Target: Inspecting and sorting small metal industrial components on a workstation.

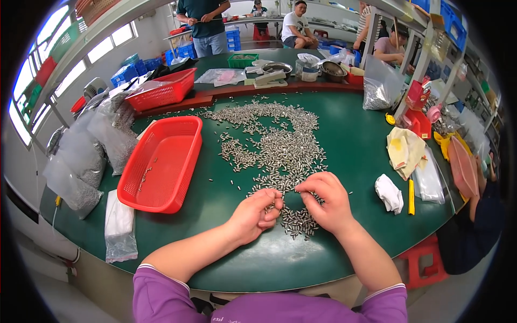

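Observation:
A broad heap of small silvery metal pins [285,145] spreads over the green table [258,264], reaching from its far side down to my hands. At the near end of the heap my left hand [256,215] is closed, thumb against curled fingers; what it pinches is too small to make out. Just right of it, my right hand [326,202] pinches with thumb and forefinger over the pins, and a tiny piece may sit at its fingertips. Left of the heap stands a red plastic basket [134,196] with a few pins on its bottom.
Clear bags of metal pieces [81,167] crowd the left edge, near flat plastic bags [119,226]. On the right lie a white cloth [389,194], a yellow marker-like stick [411,197] and a cream cloth [405,151]. A second red basket [164,89] stands behind. Other people sit or stand beyond.

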The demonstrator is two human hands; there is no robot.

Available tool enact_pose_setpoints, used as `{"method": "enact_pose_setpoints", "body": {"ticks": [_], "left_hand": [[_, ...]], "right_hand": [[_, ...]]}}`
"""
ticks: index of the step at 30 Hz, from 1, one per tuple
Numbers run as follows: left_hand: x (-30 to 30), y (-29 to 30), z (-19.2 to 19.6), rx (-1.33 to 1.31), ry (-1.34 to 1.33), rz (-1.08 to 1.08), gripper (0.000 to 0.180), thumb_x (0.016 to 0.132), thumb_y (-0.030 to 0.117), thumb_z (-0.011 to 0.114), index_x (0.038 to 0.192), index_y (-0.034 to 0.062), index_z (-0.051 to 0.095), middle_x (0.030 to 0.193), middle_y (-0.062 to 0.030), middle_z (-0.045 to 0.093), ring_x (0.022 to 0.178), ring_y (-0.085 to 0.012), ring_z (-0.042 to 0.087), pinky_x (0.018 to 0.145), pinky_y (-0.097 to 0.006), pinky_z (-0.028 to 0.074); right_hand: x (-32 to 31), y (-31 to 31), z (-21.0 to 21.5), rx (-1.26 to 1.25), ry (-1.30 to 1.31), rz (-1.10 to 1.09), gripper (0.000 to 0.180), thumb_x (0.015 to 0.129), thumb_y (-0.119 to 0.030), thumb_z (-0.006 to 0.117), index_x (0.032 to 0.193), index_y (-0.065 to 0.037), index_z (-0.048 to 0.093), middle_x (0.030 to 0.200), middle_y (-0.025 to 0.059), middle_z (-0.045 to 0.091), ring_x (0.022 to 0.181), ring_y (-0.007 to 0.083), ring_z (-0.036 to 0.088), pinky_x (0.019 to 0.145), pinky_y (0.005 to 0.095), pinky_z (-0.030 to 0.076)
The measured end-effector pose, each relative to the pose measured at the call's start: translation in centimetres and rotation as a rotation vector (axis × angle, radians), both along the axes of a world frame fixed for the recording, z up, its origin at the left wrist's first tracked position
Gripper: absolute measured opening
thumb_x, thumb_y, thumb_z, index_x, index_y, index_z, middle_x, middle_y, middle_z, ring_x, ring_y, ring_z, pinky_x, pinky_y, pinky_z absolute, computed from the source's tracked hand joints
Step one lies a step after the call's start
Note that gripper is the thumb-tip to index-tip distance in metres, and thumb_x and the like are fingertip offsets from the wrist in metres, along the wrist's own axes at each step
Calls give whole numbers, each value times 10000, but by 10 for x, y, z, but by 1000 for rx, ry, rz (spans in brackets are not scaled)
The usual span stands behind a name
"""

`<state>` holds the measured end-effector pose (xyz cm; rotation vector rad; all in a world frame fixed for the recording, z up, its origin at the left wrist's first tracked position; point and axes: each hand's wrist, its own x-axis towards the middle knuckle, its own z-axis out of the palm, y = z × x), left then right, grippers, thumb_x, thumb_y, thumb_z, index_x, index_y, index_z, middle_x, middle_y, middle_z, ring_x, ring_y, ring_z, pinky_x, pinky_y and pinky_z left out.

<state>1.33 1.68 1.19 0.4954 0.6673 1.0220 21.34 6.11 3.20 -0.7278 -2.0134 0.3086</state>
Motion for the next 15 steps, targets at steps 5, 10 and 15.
{"method": "enact_pose_setpoints", "body": {"ticks": [5, 10, 15], "left_hand": [[-31, 13, 33, 118, 250, 391, 146, 949, 175, 484, 1051, 75, 516, 789, -3, 510, 507, -60, 332, 413, -203, 224], [-139, 34, 62, 617, 831, 968, 134, 983, 186, 464, 1027, 75, 526, 750, 23, 495, 570, -39, 384, 482, -185, 302], [-305, 20, 0, 374, 1956, 644, 176, 823, 164, 617, 851, -7, 647, 878, -210, 638, 845, -328, 614, 775, -402, 493]], "right_hand": [[-1, 1, -6, -30, -4, 31, 154, 765, -35, 651, 899, -108, 673, 889, 58, 624, 859, 250, 593, 762, 349, 478], [0, 0, -13, -6, 1, 47, 159, 769, -48, 648, 914, -112, 664, 886, 57, 623, 861, 255, 591, 761, 357, 486], [1, -1, -12, 34, 18, 86, 149, 777, -74, 646, 919, -116, 662, 919, 39, 615, 898, 248, 580, 772, 363, 490]]}}
